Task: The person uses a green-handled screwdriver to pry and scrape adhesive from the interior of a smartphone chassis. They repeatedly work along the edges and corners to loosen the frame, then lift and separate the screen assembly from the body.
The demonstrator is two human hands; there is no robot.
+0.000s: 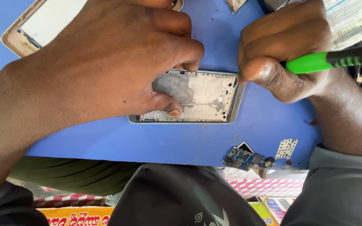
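At about 10 o'clock of the view lies a second phone housing (38, 25) with a white panel, on the blue table (105, 142), well apart from the work. The left hand (105, 62) covers the left part of the phone frame (206, 98), which lies flat near the middle of the table. Its grip is pressed on the frame: the thumb pushes down on the inner plate at the lower edge, and the fingertips hold the upper edge. The frame is already bare. No board, no battery and no screen sit in it, only grey metal with dark glue traces.

The right hand (281, 54) is at 2 o'clock. Its grip is closed tight around a screwdriver (327, 60) with a green and black handle; the tip is hidden behind the fingers, at the right end of the frame. I cannot tell what it touches there.

At 5 o'clock, near the table edge, lie a small blue circuit board (244, 158) and a perforated metal shield (286, 148), both already taken out. So I judge the stripping is mostly done, and only work at the right end remains.
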